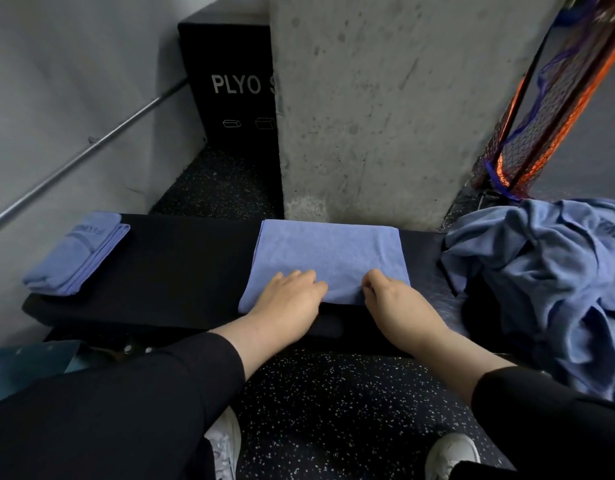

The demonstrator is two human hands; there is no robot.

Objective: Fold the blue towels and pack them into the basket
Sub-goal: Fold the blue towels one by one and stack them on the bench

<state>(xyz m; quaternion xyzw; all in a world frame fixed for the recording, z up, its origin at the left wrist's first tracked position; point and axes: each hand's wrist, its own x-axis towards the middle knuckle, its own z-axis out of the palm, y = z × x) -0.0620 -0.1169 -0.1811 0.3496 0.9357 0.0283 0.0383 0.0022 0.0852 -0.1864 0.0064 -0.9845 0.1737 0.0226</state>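
A half-folded blue towel is lying flat on the black worktop, against the concrete pillar. The left hand and right hand are resting on its near edge, fingers curled, each grip apparently pinching the cloth. It is looking soft, light and limp, so taking the near corners should be serving best. A folded towel stack is sitting far left; a crumpled towel heap is crowding the right. No basket is showing clearly.

Open bench top between folded stack and flat towel; concrete pillar behind, towel heap crowding the right.
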